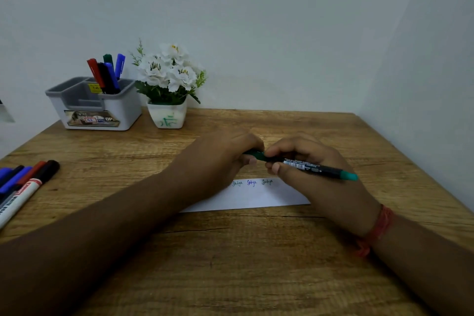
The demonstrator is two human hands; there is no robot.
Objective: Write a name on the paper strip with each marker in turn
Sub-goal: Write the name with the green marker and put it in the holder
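Tabletop (256,264) of wood grain carries everything, and a white paper strip (256,196) lies across its middle, long axis running left to right, its left part hidden under the left forearm. Three small written names show along the strip's far edge. At the far left corner stands a grey desk organiser (95,105) with red, black, green and blue markers (107,73) upright in one compartment, and just beside it a white pot of artificial white flowers (168,90). Along the left edge lies a loose group of capped markers (23,187), blue, red and black, well apart from the strip.

Both hands meet just beyond the strip's far edge. The right hand (315,174) is closed around the barrel of a green marker (307,167), whose long axis lies nearly level, teal tail pointing right and slightly toward the person. The left hand (225,159) is closed on the marker's dark green cap end (254,154), fingers curled over it. Whether the cap is coming off or going on cannot be told. The writing end points left, away from the blank stretch of strip, which lies under and right of the right hand, so the right hand, nearer that space, would likely have to swing the tip down toward the person to write
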